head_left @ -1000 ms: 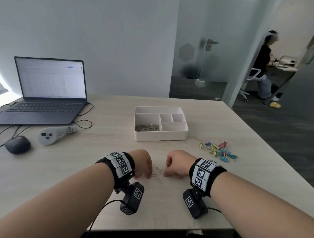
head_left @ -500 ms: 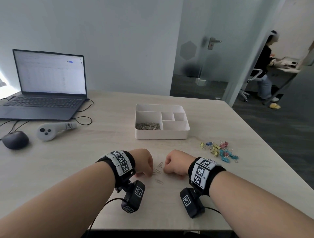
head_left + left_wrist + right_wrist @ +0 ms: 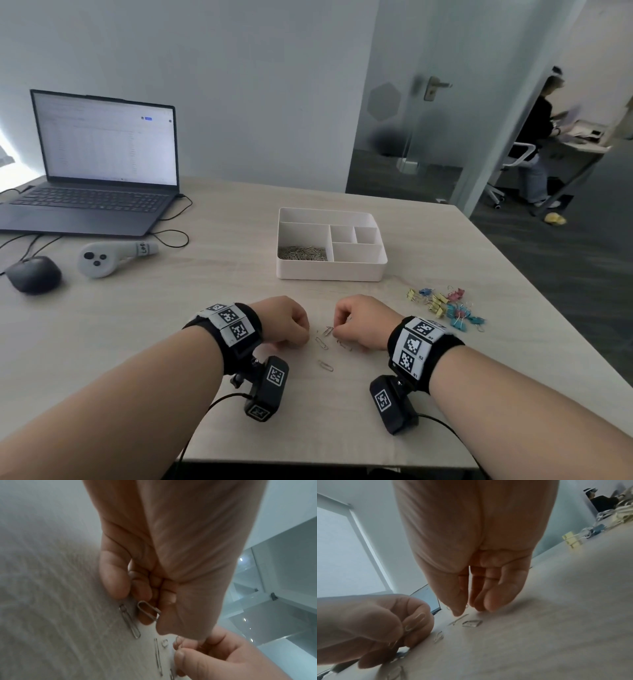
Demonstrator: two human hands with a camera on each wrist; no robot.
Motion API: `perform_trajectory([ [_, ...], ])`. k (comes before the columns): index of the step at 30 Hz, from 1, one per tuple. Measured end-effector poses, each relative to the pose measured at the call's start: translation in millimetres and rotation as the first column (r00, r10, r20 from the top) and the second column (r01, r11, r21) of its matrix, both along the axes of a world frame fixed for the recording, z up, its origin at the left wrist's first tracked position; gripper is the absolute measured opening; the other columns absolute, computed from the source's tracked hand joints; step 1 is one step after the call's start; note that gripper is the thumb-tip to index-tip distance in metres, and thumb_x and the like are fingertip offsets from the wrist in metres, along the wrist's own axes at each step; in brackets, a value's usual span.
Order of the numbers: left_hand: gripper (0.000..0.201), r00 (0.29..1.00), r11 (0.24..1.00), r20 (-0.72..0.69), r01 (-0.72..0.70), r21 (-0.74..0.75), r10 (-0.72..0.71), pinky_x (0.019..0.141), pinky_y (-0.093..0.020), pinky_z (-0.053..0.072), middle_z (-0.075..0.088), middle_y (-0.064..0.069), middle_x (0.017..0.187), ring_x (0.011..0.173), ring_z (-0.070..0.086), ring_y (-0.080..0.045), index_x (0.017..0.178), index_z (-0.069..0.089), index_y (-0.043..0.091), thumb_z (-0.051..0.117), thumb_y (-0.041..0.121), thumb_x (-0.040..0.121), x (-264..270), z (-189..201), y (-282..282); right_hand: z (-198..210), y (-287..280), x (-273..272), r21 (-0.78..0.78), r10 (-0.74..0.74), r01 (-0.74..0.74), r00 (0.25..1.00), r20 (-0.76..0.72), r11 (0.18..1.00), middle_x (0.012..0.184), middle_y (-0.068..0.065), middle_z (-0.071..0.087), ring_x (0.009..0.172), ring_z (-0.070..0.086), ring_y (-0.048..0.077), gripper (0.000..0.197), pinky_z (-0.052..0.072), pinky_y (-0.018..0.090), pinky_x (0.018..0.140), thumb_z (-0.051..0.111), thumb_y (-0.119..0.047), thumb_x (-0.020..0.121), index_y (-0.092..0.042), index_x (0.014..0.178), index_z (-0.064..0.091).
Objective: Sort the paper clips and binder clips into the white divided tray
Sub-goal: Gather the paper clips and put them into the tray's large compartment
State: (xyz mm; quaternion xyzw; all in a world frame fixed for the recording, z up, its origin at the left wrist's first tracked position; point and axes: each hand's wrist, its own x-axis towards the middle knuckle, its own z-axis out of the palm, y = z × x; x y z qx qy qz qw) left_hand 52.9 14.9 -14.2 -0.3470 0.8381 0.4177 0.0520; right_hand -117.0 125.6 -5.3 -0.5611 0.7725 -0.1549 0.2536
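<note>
Head view: left hand (image 3: pixel 286 317) and right hand (image 3: pixel 363 318) both curled on the table (image 3: pixel 171 308); loose paper clips (image 3: pixel 325 346) lie between them, tray (image 3: pixel 330 272) beyond. Controller lettering unreadable.

Left wrist view: left hand pinches one paper clip (image 3: pixel 148 609).

Right wrist view: right fingers (image 3: pixel 488 599) seem to nip a clip; light, slippery wire, so judged best pinched at an end.

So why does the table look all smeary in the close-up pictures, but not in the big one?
In the head view the table and the loose paper clips look sharp, with even, dim light. In the left wrist view the table streaks with motion blur, and the left hand looms big. In the right wrist view the binder clips are soft and stretched near the edge.
</note>
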Motion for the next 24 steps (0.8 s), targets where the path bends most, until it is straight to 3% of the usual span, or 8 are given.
perform_trajectory([
  [3,0.016,0.994,0.993,-0.078,-0.064,0.096,0.072,0.048,-0.021,0.044,0.063,0.002,0.061,0.046,0.053,-0.010,0.067,0.063,0.021,0.069,0.008,0.073,3.1,-3.5,-4.1,4.5,-4.6,3.9,-0.019,0.078,-0.080,0.993,-0.093,0.997,0.073,-0.011,0.058,0.058,0.051,0.001,0.005,0.041,0.017,0.051,0.065,-0.013,0.082,-0.016,0.085,0.068],
  [7,0.021,0.978,0.979,-0.146,-0.121,0.163,0.146,0.042,-0.019,0.040,0.062,-0.008,0.067,0.046,0.050,-0.013,0.065,0.059,0.020,0.074,0.007,0.074,6.3,-8.1,-9.5,6.4,-10.7,8.7,0.043,0.215,-0.211,0.958,-0.191,0.977,0.087,-0.006,0.060,0.079,0.057,0.013,0.013,0.052,0.027,0.073,0.064,-0.010,0.079,-0.022,0.076,0.062],
  [9,0.022,0.971,0.972,-0.165,-0.140,0.189,0.173,0.040,-0.018,0.039,0.062,-0.012,0.070,0.047,0.051,-0.015,0.066,0.059,0.019,0.076,0.007,0.074,7.5,-9.9,-11.1,6.0,-12.1,10.3,0.065,0.257,-0.249,0.940,-0.226,0.966,0.093,-0.003,0.063,0.086,0.060,0.017,0.015,0.053,0.031,0.078,0.063,-0.010,0.078,-0.024,0.074,0.060],
  [13,0.022,0.960,0.961,-0.190,-0.163,0.223,0.206,0.041,-0.020,0.042,0.061,-0.006,0.067,0.055,0.055,-0.019,0.068,0.060,0.019,0.077,0.007,0.074,8.2,-12.0,-11.1,5.9,-11.9,10.8,0.075,0.238,-0.227,0.948,-0.212,0.971,0.091,-0.001,0.068,0.085,0.062,0.018,0.015,0.054,0.033,0.075,0.062,-0.009,0.078,-0.024,0.078,0.060],
  [18,0.020,0.946,0.941,-0.208,-0.183,0.283,0.247,0.042,-0.021,0.043,0.064,-0.003,0.070,0.055,0.057,-0.018,0.083,0.064,0.017,0.076,0.002,0.076,8.0,-10.8,-8.8,6.6,-10.3,10.2,0.118,0.165,-0.144,0.965,-0.204,0.983,0.097,-0.001,0.070,0.079,0.061,0.016,0.030,0.058,0.034,0.075,0.062,-0.009,0.077,-0.022,0.104,0.064],
  [22,0.019,0.945,0.942,-0.190,-0.213,0.260,0.267,0.046,-0.021,0.047,0.067,-0.004,0.073,0.055,0.058,-0.013,0.087,0.077,0.023,0.076,0.006,0.078,9.0,-7.7,-7.7,7.3,-2.2,3.0,0.128,0.138,-0.107,0.954,-0.266,0.986,0.095,-0.005,0.061,0.088,0.058,0.017,0.023,0.052,0.028,0.077,0.062,-0.014,0.080,-0.022,0.101,0.066],
  [24,0.017,0.943,0.950,-0.183,-0.240,0.200,0.277,0.047,-0.021,0.048,0.067,-0.002,0.071,0.052,0.057,-0.010,0.083,0.079,0.023,0.074,0.007,0.078,9.4,-5.6,-7.7,8.6,3.3,-1.6,0.123,0.110,-0.083,0.965,-0.236,0.989,0.094,-0.007,0.060,0.082,0.056,0.013,0.020,0.048,0.025,0.069,0.061,-0.015,0.082,-0.021,0.100,0.068],
])
